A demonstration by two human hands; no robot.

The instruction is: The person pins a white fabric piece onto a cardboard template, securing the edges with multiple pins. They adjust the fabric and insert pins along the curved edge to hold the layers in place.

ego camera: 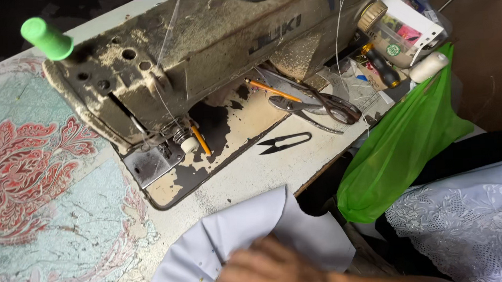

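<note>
Green plastic bag (400,150) hangs off the table's right edge, mouth toward the table; contents hidden. At the top right a white open box (414,24) holds a clear jar with a gold lid (377,23) lying on its side and some colourful small packs, too small to tell. A screwdriver with a black and yellow handle (381,65) and a cream thread spool (428,67) lie just beside the box.

One hand (269,269) shows at the bottom edge, blurred, resting on pale lavender fabric (250,232). Which hand it is cannot be told from this view, nor whether the fingers are clenched or loose; they press on the cloth and seem to gather it. The other hand is out of view. The fabric lies folded on the front edge of the table, near the machine bed, not under the needle.

Worn, dusty sewing machine (200,52) crosses the table diagonally, with a green thread cone (45,38) on its left end. An orange pencil (200,139) leans by the presser foot. Large scissors (315,106) and another orange pencil (272,90) lie on the bed; black thread snips (284,143) sit on the table (247,175) between the machine and the fabric. A floral patterned cover (35,175) covers the left side. White lace cloth (467,227) sits at the bottom right.
</note>
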